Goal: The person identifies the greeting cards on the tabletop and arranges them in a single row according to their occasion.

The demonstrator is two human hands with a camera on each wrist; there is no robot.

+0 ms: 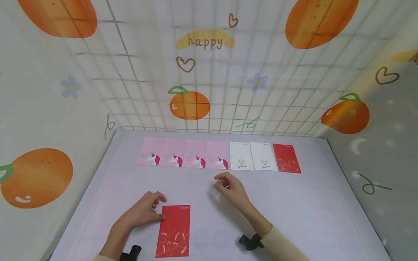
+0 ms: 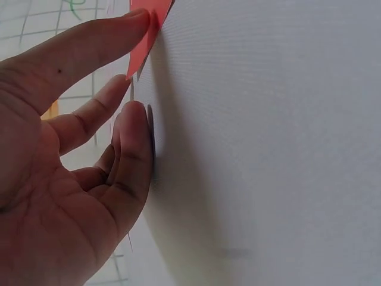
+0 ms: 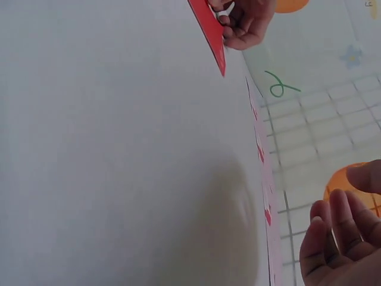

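Note:
A red card-like packet with gold feather prints and small lettering lies upright before me in the head view. My left hand is at its left side, with the thumb touching the packet's left edge. The left index finger reaches past the upper left corner, and the other fingers are bent. In the left wrist view the thumb overlaps the red packet. My right hand hovers over the table just below the row, fingers loosely bent and holding nothing.
Along the far side runs a row: several pink unicorn cards, two white diamond cards, and a red packet at the right end. The white table meets a back grid behind printed sheeting.

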